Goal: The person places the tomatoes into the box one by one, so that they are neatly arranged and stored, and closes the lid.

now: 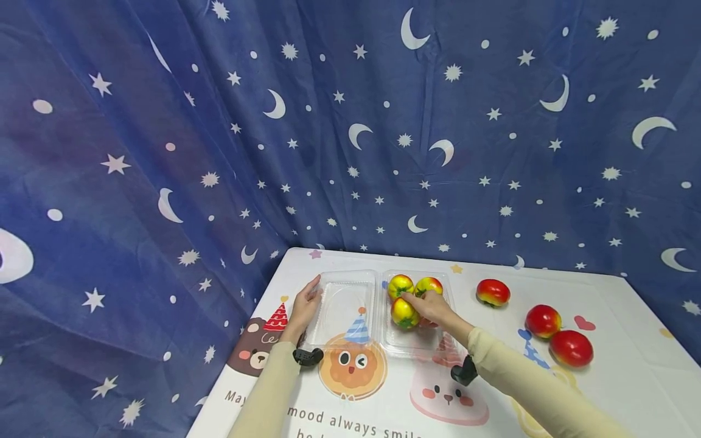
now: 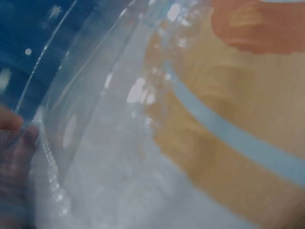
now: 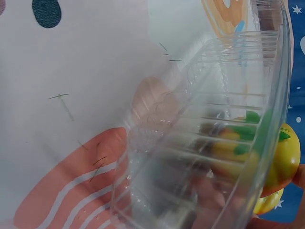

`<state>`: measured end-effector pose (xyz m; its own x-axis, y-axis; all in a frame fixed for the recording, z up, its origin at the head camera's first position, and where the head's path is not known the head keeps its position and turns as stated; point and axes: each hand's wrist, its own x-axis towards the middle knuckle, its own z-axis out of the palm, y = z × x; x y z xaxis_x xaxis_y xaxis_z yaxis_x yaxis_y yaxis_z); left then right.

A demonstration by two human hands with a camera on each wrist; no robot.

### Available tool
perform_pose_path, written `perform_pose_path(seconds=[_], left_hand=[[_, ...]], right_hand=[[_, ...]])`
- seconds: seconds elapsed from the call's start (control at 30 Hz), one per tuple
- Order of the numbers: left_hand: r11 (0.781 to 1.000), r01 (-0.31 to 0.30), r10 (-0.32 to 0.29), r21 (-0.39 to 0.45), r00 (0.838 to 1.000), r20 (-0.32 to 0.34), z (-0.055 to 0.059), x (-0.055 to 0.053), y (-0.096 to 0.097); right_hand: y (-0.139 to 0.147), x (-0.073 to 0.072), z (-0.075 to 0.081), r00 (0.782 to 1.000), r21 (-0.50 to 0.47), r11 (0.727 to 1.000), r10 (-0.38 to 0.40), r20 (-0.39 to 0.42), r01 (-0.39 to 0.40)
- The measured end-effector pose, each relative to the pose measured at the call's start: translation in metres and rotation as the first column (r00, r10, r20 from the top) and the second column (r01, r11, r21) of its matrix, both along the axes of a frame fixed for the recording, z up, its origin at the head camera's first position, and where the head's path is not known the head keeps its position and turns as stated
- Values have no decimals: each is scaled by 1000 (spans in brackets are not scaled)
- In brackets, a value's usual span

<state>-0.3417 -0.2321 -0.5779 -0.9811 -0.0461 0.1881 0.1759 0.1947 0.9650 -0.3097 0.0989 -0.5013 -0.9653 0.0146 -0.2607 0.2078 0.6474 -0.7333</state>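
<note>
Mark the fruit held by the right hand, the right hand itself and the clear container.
Held fruit [image 1: 404, 314]: head view, middle of its body.
Right hand [image 1: 436, 307]: head view, back of the hand.
Clear container [image 1: 398, 342]: head view, bare near part of its right half.

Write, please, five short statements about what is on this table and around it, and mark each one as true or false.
1. The right hand holds a red-and-yellow fruit. True.
2. The left hand holds a fruit too. False: it is at the left edge of the clear plastic container.
3. Three other fruits lie on the tablecloth, right of the container. True.
4. The container is closed. False: it is open, its two halves side by side.
5. The curtain is plain red. False: it is blue with white moons and stars.
</note>
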Motion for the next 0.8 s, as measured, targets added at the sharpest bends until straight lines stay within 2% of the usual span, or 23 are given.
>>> perform_pose_path(seconds=[0.43, 0.57, 0.6, 0.7, 0.8], left_hand=[[1000, -10, 10, -27, 1000, 2, 1, 3, 3], [1000, 13, -13, -21, 1000, -5, 20, 13, 6], [1000, 15, -15, -11, 1000, -3, 20, 13, 5], [1000, 9, -9, -23, 1000, -5, 18, 10, 5], [999, -22, 22, -38, 1000, 6, 4, 1, 3]], right_hand=[[-2, -4, -5, 999, 37, 999, -24, 21, 23], [-2, -3, -3, 999, 26, 999, -31, 44, 30], [-2, -3, -2, 998, 25, 999, -29, 52, 28], [-2, -3, 1, 997, 19, 1000, -25, 69, 23], [-1, -4, 1, 997, 24, 1000, -17, 74, 16]])
